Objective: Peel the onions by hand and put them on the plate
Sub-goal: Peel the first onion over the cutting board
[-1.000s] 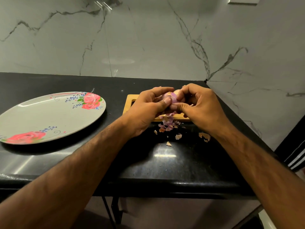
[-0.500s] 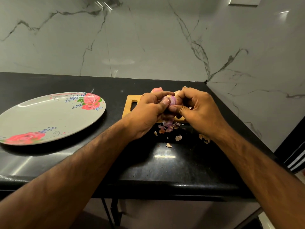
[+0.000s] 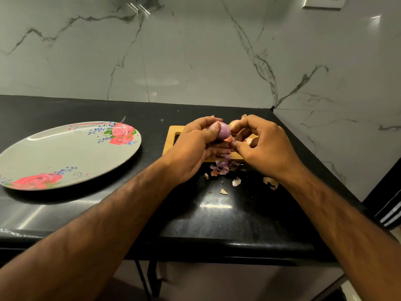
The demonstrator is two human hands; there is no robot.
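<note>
A small purple onion (image 3: 224,131), partly bared, sits in my left hand (image 3: 195,148), whose thumb and fingers curl round it above the wooden board (image 3: 171,140). My right hand (image 3: 262,144) is just to its right, thumb and forefinger pinching a strip of onion skin (image 3: 230,139) at the onion's lower side. Another onion (image 3: 235,123) with its brown skin on peeks out behind my right fingers. The grey flowered plate (image 3: 65,157) lies to the left with nothing on it.
Loose skin scraps (image 3: 223,168) lie on the black counter (image 3: 217,213) in front of the board. A marble wall rises behind and at the right, where the counter ends in a corner. The counter's front edge runs below my forearms.
My right hand has drawn slightly away to the right, pulling skin off and baring more of the purple onion. My left hand keeps its hold.
</note>
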